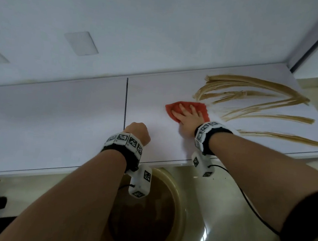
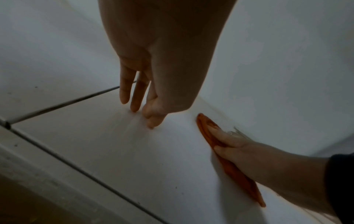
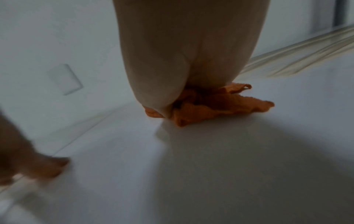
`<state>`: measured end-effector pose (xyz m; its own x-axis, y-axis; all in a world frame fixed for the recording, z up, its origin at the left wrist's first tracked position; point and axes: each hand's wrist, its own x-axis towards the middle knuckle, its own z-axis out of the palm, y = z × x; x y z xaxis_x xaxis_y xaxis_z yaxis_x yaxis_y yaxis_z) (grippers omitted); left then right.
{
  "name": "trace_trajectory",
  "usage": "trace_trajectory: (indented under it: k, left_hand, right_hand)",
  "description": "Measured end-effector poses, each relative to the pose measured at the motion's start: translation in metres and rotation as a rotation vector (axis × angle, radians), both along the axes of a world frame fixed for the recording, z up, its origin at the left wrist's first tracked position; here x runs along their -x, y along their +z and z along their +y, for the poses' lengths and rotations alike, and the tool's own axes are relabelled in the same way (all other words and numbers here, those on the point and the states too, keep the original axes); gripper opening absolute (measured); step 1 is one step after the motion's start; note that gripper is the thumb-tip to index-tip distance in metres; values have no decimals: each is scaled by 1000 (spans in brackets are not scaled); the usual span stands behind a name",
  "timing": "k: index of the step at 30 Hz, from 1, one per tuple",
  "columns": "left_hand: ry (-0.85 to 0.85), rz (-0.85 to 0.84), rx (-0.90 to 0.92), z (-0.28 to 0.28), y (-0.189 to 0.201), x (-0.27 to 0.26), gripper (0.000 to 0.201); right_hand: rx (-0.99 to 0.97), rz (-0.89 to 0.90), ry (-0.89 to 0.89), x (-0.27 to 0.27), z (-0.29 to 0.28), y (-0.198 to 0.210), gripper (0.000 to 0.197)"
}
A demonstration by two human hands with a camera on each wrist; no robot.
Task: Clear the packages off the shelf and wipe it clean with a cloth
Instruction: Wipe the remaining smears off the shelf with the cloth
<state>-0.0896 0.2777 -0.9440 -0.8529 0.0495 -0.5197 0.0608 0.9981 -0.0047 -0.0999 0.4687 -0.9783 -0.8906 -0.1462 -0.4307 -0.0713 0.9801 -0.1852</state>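
Note:
An orange-red cloth (image 1: pixel 175 107) lies on the white shelf (image 1: pixel 58 121), right of its middle. My right hand (image 1: pixel 187 114) presses flat on the cloth with fingers spread. From the right wrist the cloth (image 3: pixel 220 109) bunches out under the palm (image 3: pixel 182 60). In the left wrist view the cloth (image 2: pixel 235 174) shows as a thin strip beneath the right hand (image 2: pixel 235 145). My left hand (image 1: pixel 139 131) stands nearer the front edge, holding nothing, its straight fingers (image 2: pixel 134 94) touching the shelf with their tips. I see no packages on the shelf.
Brown streaks (image 1: pixel 252 94) smear the shelf's right part, just beyond the cloth. A dark seam (image 1: pixel 125 102) splits the shelf top into two panels. Below the front edge a round basin (image 1: pixel 180 208) of brown water sits on the tiled floor. A white wall (image 1: pixel 162 24) backs the shelf.

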Motion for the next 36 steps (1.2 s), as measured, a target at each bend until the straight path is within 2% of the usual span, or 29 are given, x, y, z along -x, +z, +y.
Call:
trace_trajectory:
  k: [4, 8, 9, 11, 14, 16, 18, 20, 24, 28, 30, 33, 36]
  left_hand:
    - [-39, -21, 9, -3, -2, 9, 28]
    - [-63, -27, 45, -5, -6, 9, 32]
    - [-57, -29, 40, -5, -6, 8, 32]
    - [-38, -44, 29, -7, -5, 6, 33]
    - [-24, -61, 3, -7, -6, 7, 32]
    - [-2, -42, 5, -6, -5, 7, 28]
    - [44, -13, 5, -4, -5, 6, 33]
    - [67, 0, 2, -3, -3, 6, 34]
    - [25, -11, 8, -2, -1, 5, 24]
    - [17, -30, 35, 1, 2, 3, 31]
    - [36, -12, 10, 6, 7, -1, 33]
    - [9, 9, 7, 14, 15, -7, 34]
    - [-23, 12, 30, 19, 17, -10, 34]
  right_hand:
    - [23, 50, 246, -28, -34, 1, 72]
    - [84, 71, 394, -55, -5, 1, 68]
    - [88, 85, 373, -57, 9, 1, 68]
    - [78, 71, 222, -51, 38, 3, 70]
    - [-8, 41, 53, -34, 63, 5, 66]
    - [-33, 17, -7, -24, 57, 7, 63]
    - [-24, -13, -60, -18, 38, 10, 63]
    - [-16, -7, -21, -15, 12, 11, 66]
    - [34, 23, 168, -34, -24, 6, 69]
    - [101, 11, 304, -69, 4, 10, 65]
    - [91, 19, 259, -82, 38, 14, 63]
    - [47, 6, 79, -88, 89, 11, 64]
    - [21, 11, -30, -88, 103, 5, 69]
